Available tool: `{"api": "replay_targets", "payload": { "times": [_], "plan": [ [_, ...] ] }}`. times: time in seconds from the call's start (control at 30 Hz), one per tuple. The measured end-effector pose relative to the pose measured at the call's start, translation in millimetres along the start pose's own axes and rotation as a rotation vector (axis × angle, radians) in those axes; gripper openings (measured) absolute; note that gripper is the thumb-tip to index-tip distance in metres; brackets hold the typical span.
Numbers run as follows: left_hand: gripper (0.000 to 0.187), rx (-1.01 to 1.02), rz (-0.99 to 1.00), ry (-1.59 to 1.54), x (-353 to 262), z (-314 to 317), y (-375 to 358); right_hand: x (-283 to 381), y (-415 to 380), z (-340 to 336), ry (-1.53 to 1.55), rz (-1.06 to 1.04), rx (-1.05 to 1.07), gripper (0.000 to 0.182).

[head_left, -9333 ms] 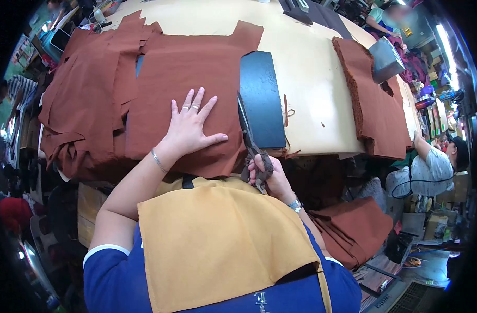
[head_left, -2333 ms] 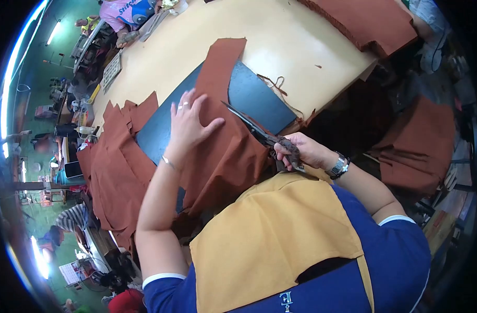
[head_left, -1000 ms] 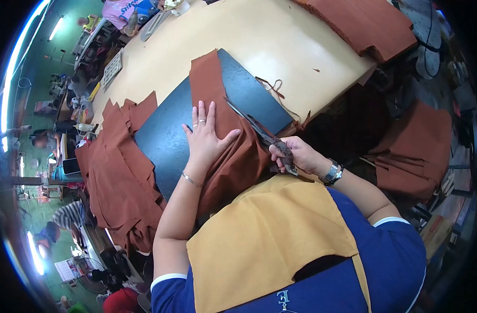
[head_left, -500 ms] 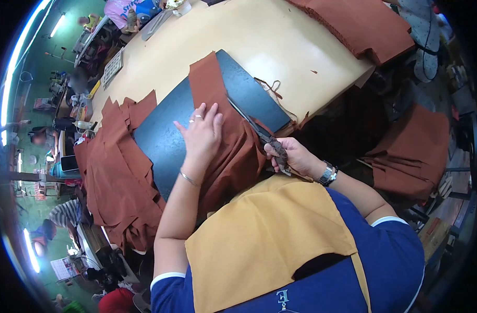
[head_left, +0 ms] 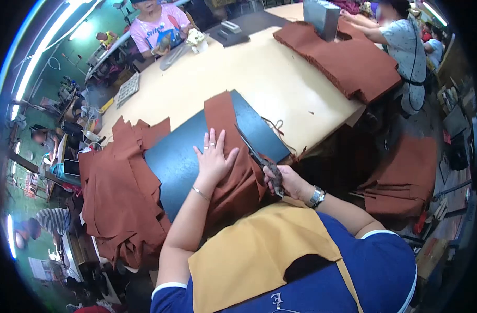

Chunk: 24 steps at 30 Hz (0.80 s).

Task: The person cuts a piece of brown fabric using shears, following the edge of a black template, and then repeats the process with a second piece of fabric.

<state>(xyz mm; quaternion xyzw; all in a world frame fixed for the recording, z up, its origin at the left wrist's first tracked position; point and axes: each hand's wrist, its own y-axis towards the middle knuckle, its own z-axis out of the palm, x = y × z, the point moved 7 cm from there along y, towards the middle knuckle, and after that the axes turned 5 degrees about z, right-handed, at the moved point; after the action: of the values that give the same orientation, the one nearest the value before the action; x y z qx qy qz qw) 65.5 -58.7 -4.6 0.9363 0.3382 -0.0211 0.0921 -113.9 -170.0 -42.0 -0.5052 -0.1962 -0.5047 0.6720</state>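
Note:
My left hand (head_left: 215, 160) lies with spread fingers on a reddish-brown piece of fabric (head_left: 219, 110), pressing it on a dark blue-grey board (head_left: 177, 166). The fabric runs in a strip over the board and bunches into folds toward my apron. In my right hand (head_left: 290, 181) is a large pair of scissors (head_left: 253, 151) with wrapped handles. Their long blades lie along the right edge of the fabric strip, tips pointing away from me. Left of the board, a heap of the same brown fabric (head_left: 118, 193) hangs over the table edge.
The cream table (head_left: 223, 68) stretches ahead, with a thick stack of brown cut fabric (head_left: 348, 68) and a metal block (head_left: 321, 20) at far right. Two people stand at its far side. More brown fabric (head_left: 400, 180) hangs lower right; a grey tray (head_left: 128, 89) lies at left.
The view has tilted up, bringing the people and the far table into sight. My left hand stays flat on the fabric, and the scissors keep nearly the same place along its edge.

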Motion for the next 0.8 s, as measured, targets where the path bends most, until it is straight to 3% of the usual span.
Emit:
{"api": "replay_targets", "payload": {
  "times": [0.8],
  "plan": [
    [0.076, -0.010, -0.034, -0.026, -3.0, -2.2, -17.0, -16.0, -10.2, 18.2, 0.169, -0.126, -0.149, 0.035]
  ]
}}
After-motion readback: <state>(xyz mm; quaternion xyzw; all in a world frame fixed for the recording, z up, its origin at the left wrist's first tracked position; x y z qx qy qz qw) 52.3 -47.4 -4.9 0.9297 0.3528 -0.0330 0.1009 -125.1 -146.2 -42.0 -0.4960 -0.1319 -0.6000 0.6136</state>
